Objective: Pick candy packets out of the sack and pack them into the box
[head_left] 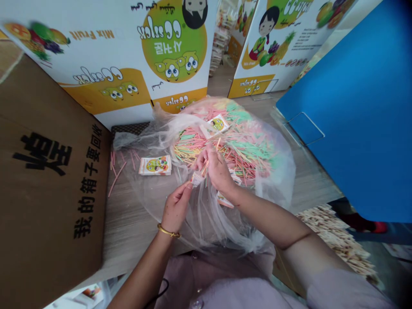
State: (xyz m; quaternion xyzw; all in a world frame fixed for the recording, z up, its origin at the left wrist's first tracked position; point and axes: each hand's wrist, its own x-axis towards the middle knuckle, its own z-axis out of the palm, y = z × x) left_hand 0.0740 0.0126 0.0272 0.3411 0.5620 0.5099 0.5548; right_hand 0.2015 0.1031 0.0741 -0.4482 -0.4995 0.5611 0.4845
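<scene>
My left hand (175, 207), with a gold bangle on the wrist, pinches a small white printed packet (195, 178) between thumb and fingers. Close above it, my right hand (218, 169) is closed on a few thin candy sticks (205, 168), their lower ends at the packet's top. Whether they are inside it I cannot tell. Behind my hands, a pile of pink, green and yellow candy sticks (254, 143) lies in a clear plastic bag (279, 182). One printed packet (219, 123) rests on the pile. Other packets (225, 200) lie partly hidden under my right wrist.
Left of my hands, a printed packet stack (155, 165) lies near loose pink sticks (117, 179). A brown carton (58, 201) stands at the left, printed white cartons (106, 51) at the back, and a blue panel (357, 116) at the right. Many wrapped packets (334, 236) lie lower right.
</scene>
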